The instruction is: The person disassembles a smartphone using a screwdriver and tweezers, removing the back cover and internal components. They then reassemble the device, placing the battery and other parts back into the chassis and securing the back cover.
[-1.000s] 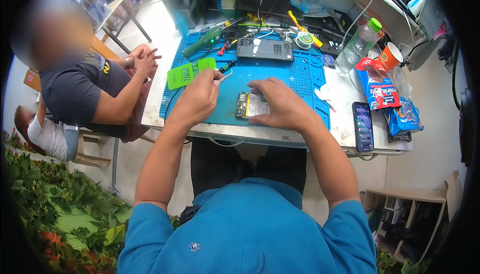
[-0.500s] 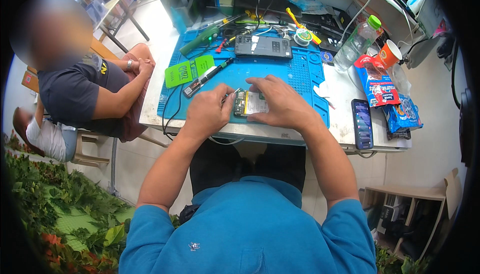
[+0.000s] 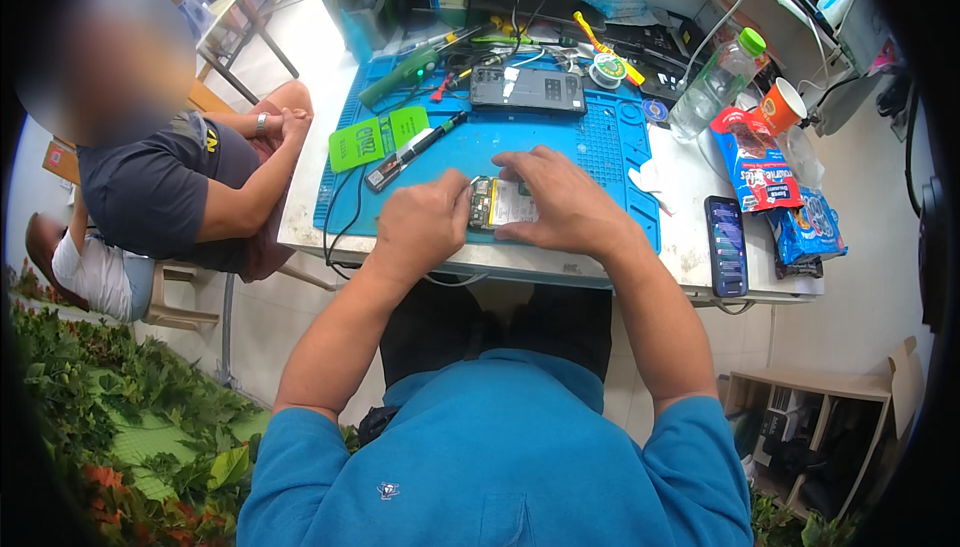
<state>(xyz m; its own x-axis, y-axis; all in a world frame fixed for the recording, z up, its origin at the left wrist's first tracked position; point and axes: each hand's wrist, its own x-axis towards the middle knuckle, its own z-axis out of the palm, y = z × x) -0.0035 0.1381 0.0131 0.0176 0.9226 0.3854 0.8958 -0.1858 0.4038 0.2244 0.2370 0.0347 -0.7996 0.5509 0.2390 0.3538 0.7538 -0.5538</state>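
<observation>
An opened phone (image 3: 513,205) lies on the blue work mat (image 3: 470,152), its circuit board and pale battery showing. At its left edge, my left hand (image 3: 425,219) is closed around a thin tool, of which only a light tip (image 3: 474,181) pokes out by the board; its kind is hidden. My right hand (image 3: 575,205) curves over the phone's right side, thumb at the near edge and fingers at the far edge, gripping it. Beyond the hands lies a dark phone housing (image 3: 527,92). A pen-shaped screwdriver (image 3: 415,154) rests beside a green card (image 3: 380,139).
A green handheld tool (image 3: 400,80), a solder spool (image 3: 607,71) and cables crowd the back. On the right stand a plastic bottle (image 3: 715,87), paper cup (image 3: 780,107), snack packs (image 3: 755,162) and a lit phone (image 3: 726,245). A person (image 3: 170,182) sits at the left.
My left hand has turned slightly at the phone's left edge, its thumb now less visible. The right hand keeps its hold. The seated person has shifted a little.
</observation>
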